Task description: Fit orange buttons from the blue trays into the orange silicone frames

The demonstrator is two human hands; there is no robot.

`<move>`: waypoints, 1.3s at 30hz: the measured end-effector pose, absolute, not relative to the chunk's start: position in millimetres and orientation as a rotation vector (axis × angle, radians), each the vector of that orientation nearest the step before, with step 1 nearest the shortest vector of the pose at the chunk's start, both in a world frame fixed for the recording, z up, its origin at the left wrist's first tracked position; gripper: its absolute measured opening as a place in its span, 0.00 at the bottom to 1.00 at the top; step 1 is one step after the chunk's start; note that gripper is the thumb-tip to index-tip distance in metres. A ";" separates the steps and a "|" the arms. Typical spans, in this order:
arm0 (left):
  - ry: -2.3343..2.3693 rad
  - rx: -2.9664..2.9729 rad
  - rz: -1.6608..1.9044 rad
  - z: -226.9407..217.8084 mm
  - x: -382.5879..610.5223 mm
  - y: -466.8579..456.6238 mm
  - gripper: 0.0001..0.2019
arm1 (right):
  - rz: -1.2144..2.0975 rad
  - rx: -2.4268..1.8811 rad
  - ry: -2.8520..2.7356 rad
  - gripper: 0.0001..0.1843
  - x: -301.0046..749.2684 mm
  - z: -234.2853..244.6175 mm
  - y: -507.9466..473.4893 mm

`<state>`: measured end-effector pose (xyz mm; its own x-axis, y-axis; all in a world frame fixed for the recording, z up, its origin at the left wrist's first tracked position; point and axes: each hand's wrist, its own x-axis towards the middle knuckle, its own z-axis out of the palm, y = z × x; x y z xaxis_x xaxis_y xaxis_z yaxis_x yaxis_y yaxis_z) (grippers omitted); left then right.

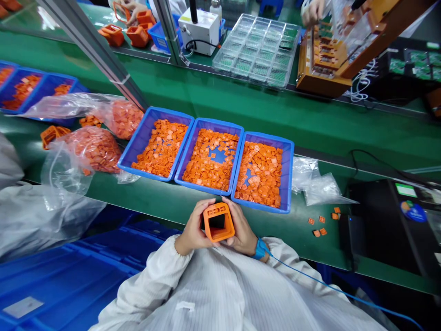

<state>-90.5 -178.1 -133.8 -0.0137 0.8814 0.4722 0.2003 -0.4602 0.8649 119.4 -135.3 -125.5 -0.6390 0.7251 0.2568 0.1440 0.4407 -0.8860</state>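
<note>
one hollow orange frame (221, 236), lower centre of the frame, held up between both hands in front of the white smock (220, 285). left hand (195, 228): fingers wrapped on the frame's left side, grasping it. right hand (243, 230): fingers grasping its right side, blue wrist strap (261, 248) on. dark gap visible through the middle; small slots along the upper wall. status, as judged: handling of this one piece is under way, since it is in hand and not set down; whether anything has been fitted to it, or its slots are finished, cannot be told. supply, as judged: plenty left. left bin (144, 173), middle bin (203, 187) and right bin (286, 174), side by side at centre, all hold many small orange tiles (263, 181); blue floor shows in patches in the middle and right ones. a few loose tiles (322, 231) lie on the green bench (275, 230), right of centre. bagged orange parts (96, 149) at left, with another orange frame piece (53, 134) beside them. share completed overall: cannot be read from this view.
</note>
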 end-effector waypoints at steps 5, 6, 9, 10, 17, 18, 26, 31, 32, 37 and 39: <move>1.162 1.633 1.472 -137.6 -90.7 -181.6 0.60 | 1.162 -0.727 -2.098 0.56 117.5 -125.2 -134.5; 1.159 1.624 1.467 -138.9 -91.0 -182.3 0.60 | 1.154 -0.723 -2.104 0.56 117.1 -125.3 -134.1; 1.136 1.572 1.471 -143.8 -91.3 -185.3 0.60 | 1.150 -0.721 -2.098 0.56 117.6 -125.2 -133.7; 1.115 1.538 1.489 -145.3 -90.7 -186.7 0.61 | 1.154 -0.719 -2.088 0.57 118.5 -125.1 -134.2; 1.238 0.949 1.683 -136.0 -68.9 -190.6 0.40 | 1.283 -0.857 -1.934 0.51 120.6 -126.7 -151.9; 1.266 0.877 1.689 -132.8 -64.4 -189.4 0.39 | 1.323 -0.902 -1.867 0.48 117.8 -128.3 -155.4; 1.246 0.756 1.591 -125.8 -43.1 -188.2 0.41 | 1.489 -1.006 -1.617 0.44 91.9 -143.2 -165.8; 1.259 0.740 1.644 -126.5 -39.2 -190.7 0.38 | 1.534 -0.991 -1.588 0.43 85.9 -138.1 -159.6; 1.259 0.723 1.661 -126.2 -38.5 -190.8 0.37 | 1.556 -0.993 -1.573 0.43 84.6 -137.1 -158.4; 1.312 0.652 1.661 -123.4 -47.3 -190.1 0.38 | 1.594 -0.976 -1.497 0.42 94.0 -135.3 -155.7; 1.312 0.664 1.582 -122.2 -59.3 -188.6 0.41 | 1.570 -0.944 -1.596 0.44 109.0 -134.3 -154.7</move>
<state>-59.3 -188.6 -122.2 -0.4087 0.8994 -0.1552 -0.3186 0.0188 0.9477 109.0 -154.7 -134.3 -0.4919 0.8706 -0.0121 0.0268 0.0012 -0.9996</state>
